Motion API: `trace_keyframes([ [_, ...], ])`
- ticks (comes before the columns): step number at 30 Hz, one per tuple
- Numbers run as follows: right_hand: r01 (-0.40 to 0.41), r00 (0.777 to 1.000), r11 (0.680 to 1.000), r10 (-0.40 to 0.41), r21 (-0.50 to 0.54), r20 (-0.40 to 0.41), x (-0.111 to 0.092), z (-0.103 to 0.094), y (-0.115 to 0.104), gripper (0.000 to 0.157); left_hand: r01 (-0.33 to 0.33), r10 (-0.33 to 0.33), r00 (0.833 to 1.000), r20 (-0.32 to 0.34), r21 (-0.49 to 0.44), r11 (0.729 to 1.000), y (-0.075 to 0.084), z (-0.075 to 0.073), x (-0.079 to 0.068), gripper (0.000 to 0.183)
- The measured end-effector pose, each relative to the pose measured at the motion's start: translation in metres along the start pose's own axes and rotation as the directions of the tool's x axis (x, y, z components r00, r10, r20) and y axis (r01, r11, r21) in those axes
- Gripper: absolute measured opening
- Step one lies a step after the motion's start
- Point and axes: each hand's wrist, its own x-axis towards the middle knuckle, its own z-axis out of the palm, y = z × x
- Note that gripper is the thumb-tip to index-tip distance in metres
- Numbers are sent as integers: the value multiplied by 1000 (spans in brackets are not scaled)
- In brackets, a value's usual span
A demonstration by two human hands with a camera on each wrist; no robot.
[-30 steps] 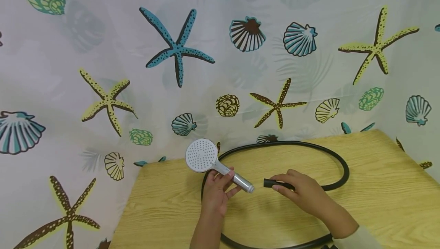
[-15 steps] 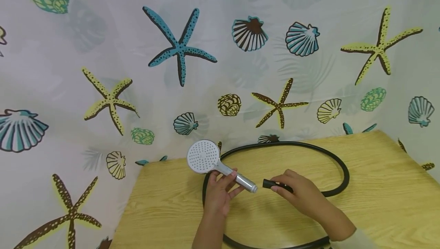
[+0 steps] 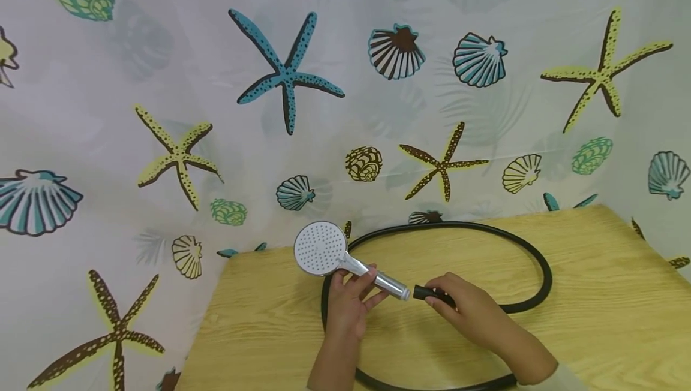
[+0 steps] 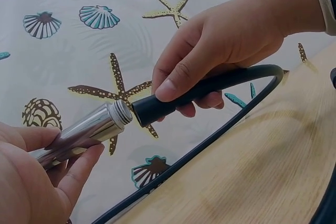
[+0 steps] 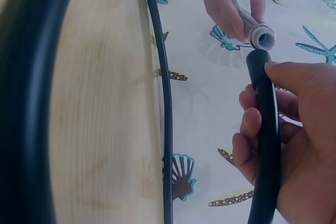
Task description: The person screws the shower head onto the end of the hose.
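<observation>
1. In the head view, the handle of the shower head (image 3: pixel 321 248) is pinched between the thumb and fingers of the left hand (image 3: pixel 345 307); its threaded end (image 4: pixel 121 113) is aimed toward 4 o'clock.
2. The hose end (image 3: pixel 423 292) is gripped by the right hand (image 3: pixel 475 307), just beside the threaded end, at its 3 o'clock. The two hands are apart.
3. The step in hand is judged to be the meeting of these ends. A slight bend shows between them, so the hose end is best tipped toward 10 o'clock first, lest the threads be crossed; the handle should be held steady.
4. Whether the hose end is threaded inside cannot be told.
5. Outward, the black hose (image 3: pixel 453 224) is looped over the desk (image 3: pixel 259 307), passing beneath both forearms; by its likely springiness, the joint could be tugged off line.
6. At 12 o'clock, the desk is backed by a printed cloth (image 3: pixel 216 67), near which the loop lies.
</observation>
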Motion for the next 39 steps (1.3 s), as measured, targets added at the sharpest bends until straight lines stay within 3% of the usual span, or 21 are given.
trace_keyframes([
  [9, 60, 998, 998, -61, -19, -22, -1, 4, 2, 23, -24, 24, 1000, -8, 5, 1000, -4, 2, 1, 59],
  [20, 98, 993, 995, -99, -24, -71, -1, 9, 3, 20, -59, 60, 997, -51, 5, 998, -5, 8, -4, 56],
  [39, -3, 999, 1000, 3, 6, -48, -1, 8, 0, 26, -105, 99, 990, -106, -59, 993, -11, 17, -7, 56],
])
